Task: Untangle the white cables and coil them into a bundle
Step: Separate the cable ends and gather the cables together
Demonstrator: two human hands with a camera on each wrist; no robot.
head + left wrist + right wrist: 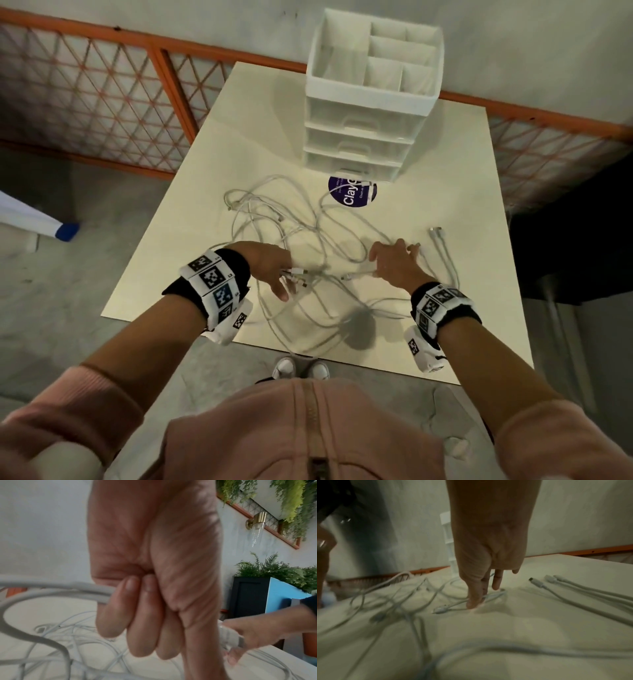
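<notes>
The white cables (308,236) lie in a loose tangle of thin, smooth loops on the pale matte worktop (445,171). The left hand (270,267) has its fingers curled around several cable ends with small plugs. The right hand (394,263) pinches one cable near its plug, low on the worktop. A few straight cable ends (442,246) lie just beside this hand. Behind the tangle stands a white plastic drawer unit (363,137), partly covering a round purple sticker (346,195).

White cables (318,219); cream table (445,192); purple sticker (346,197); pink sleeves (89,404)
</notes>
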